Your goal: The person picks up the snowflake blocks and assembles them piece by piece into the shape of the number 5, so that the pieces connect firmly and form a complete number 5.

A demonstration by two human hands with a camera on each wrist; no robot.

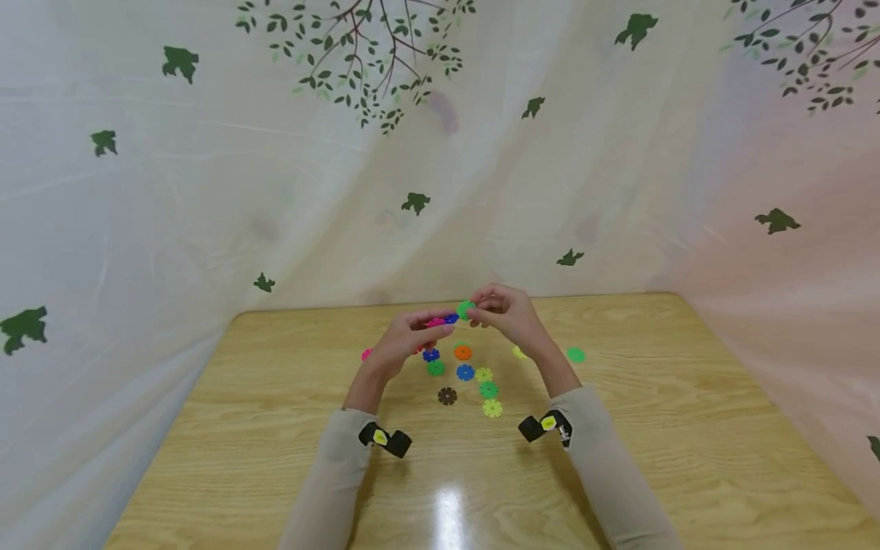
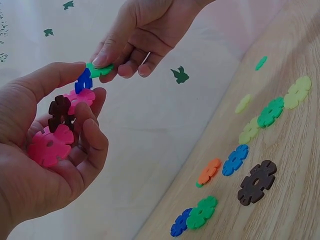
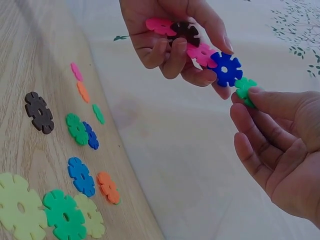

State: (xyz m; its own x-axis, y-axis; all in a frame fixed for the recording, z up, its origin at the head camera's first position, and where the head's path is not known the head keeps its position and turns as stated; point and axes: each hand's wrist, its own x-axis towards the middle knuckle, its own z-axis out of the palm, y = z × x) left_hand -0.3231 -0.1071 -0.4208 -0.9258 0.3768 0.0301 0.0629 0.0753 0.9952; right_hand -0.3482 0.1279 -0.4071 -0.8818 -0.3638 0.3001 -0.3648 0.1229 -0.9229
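My left hand (image 1: 406, 340) holds a chain of notched plastic discs above the table. In the left wrist view the chain runs from a pink disc (image 2: 51, 146) through a brown disc (image 2: 60, 111) and a second pink disc (image 2: 80, 98) to a dark blue disc (image 3: 226, 69) at its end. Thumb and forefinger of my right hand (image 1: 510, 315) pinch a green disc (image 3: 245, 91), whose edge meets the rim of the dark blue one. Both hands are raised close together near the back of the table.
Loose discs lie on the wooden table (image 1: 261, 428) below the hands: a brown one (image 1: 448, 396), an orange one (image 1: 464, 352), a light blue one (image 1: 465, 372), and several yellow and green ones. A lone green disc (image 1: 576, 354) lies to the right. Behind hangs a printed curtain (image 1: 330, 229).
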